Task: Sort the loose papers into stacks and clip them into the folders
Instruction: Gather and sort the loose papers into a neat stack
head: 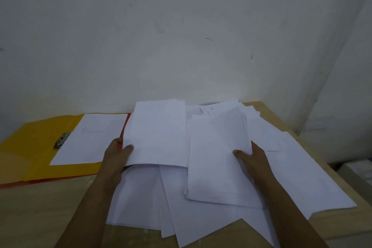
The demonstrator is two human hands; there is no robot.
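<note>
A wooden table is seen against a white wall, and most of its right half is covered by a loose pile of white papers, too many and too overlapped to be counted. The sheets are judged light, limp and slippery on one another, so a grip at an edge with support beneath is likely needed, or the pile will fan and slide.

One yellow folder is laid open at the left, with a red edge showing under it, perhaps a second folder. One sheet is held under its single metal clip.

Two bundles are lifted from the pile. The left sheaf is pinched at its lower left corner by the left hand, thumb on top. The right stack, thicker and stiffer in judgement, is gripped at its right edge by the right hand.
</note>
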